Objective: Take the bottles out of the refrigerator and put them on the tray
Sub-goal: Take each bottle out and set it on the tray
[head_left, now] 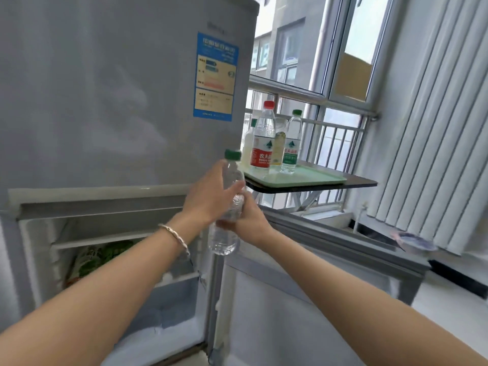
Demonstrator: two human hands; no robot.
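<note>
Both hands grip one clear bottle (227, 207) with a green cap, held in the air and tilted slightly, in front of the grey refrigerator (105, 101). The left hand (211, 195) is wrapped around the upper body of the bottle, just below the cap; a silver bracelet (175, 236) circles that wrist. The right hand (249, 220) is closed on the bottle's middle, immediately below and to the right of the left hand, the two hands touching or nearly so. Below and to the left of the hands, the lower compartment (118, 260) stands open, with a green-and-white packet (97, 257) on its shelf; its door (317, 286) swings out beneath the right forearm. Beyond the hands, up and to the right, a pale green tray (317, 178) lies on a small dark counter (361, 184) by the window railing. On the tray stand upright a red-capped, red-labelled bottle (264, 143), a green-capped, green-labelled bottle (292, 146), a yellowish bottle (278, 149) between them, and a pale bottle (248, 146) at the refrigerator's edge (partly hidden). White vertical blinds (427, 128) hang well to the right of the hands
</note>
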